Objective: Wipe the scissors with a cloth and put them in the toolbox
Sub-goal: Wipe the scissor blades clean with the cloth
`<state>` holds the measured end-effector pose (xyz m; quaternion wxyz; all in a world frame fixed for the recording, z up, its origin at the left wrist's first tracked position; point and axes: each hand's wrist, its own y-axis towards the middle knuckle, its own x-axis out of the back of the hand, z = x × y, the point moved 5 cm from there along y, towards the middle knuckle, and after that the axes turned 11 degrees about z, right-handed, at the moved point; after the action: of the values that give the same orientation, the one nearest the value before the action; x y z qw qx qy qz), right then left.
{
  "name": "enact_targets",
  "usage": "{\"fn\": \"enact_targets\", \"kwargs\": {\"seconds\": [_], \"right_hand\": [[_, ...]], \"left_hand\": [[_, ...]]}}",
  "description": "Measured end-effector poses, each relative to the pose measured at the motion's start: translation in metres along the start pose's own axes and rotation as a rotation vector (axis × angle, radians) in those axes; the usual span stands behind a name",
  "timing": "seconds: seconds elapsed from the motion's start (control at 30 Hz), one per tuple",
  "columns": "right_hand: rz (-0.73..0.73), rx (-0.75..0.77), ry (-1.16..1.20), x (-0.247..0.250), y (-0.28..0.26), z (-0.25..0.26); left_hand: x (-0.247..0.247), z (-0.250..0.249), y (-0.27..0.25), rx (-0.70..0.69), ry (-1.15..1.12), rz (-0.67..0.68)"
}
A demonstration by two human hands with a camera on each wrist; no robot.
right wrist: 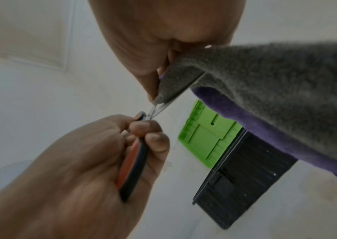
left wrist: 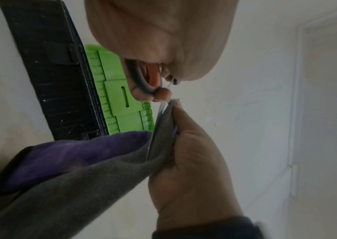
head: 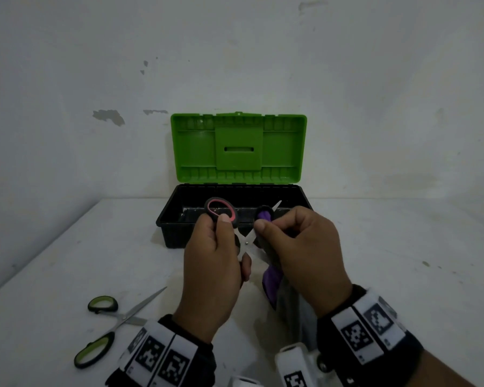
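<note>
Nearest, at lower left on the desk (head: 67, 247): a second pair, the green-handled scissors (head: 115, 322), lying open and flat, untouched, well apart from both hands.

Mid-field, held above the desk just in front of the toolbox: the red-handled scissors (head: 229, 227), blades spread into an X. Left hand (head: 215, 275) closed round the handles, thumb pressed against the upper loop, lower loop hidden inside the palm. Right hand (head: 299, 255) pinching a fold of the cloth (head: 271, 286) over one blade, thumb and fingertips clamping fabric on both faces of the steel; bare blade tip projecting beyond the fold. Remainder of the cloth, grey on one side and purple on the other, hanging loose below the right hand.

Handling, as judged: scissors light and rigid, but free to swing at the pivot, so best steadied by the handle loops, as here, never by the bare steel. Blades smooth and probably slippery, edges and points sharp; cloth padding advisable between fingers and edge, with strokes running from pivot toward tip. Cloth soft and limp, prone to bunching, best kept folded under the pinch. Wiping apparently in progress; stowing not yet begun.

Farthest, against the wall (head: 375, 93): the toolbox (head: 173, 236), black base open toward the viewer, green lid (head: 238, 148) standing upright behind it. Interior dark, contents not discernible.
</note>
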<state>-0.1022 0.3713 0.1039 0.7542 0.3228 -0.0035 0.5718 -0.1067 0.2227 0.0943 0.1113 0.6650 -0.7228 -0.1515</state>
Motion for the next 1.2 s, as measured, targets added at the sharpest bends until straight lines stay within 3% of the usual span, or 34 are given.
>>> {"fn": "enact_targets", "kwargs": {"seconds": [0.17,0.3,0.47,0.63,0.77,0.9,1.07,1.2], "right_hand": [[0.065,-0.007,0.050,-0.005,-0.006,0.002],[-0.009,-0.021,0.049,0.003,0.002,-0.003],[0.070,0.014,0.058,-0.007,-0.008,0.004],[-0.040,-0.025,0.052,0.006,0.001,-0.008],[0.060,-0.039,0.140,-0.003,-0.006,-0.001],[-0.040,-0.052,0.140,0.009,0.003,-0.007],[0.036,-0.058,0.164,0.003,-0.002,-0.001],[-0.047,-0.087,0.216,0.013,0.004,-0.012]], "left_hand": [[0.004,0.002,-0.001,-0.013,0.002,0.010],[0.003,0.003,0.001,-0.007,-0.007,0.021],[0.005,0.002,0.001,-0.015,0.005,0.033],[0.004,0.004,0.003,0.008,0.013,0.062],[0.009,0.001,0.004,-0.008,0.002,0.074],[0.009,-0.001,0.005,-0.012,0.021,0.103],[0.011,-0.001,0.006,-0.016,0.012,0.106],[0.008,-0.002,0.004,-0.024,0.022,0.124]]}}
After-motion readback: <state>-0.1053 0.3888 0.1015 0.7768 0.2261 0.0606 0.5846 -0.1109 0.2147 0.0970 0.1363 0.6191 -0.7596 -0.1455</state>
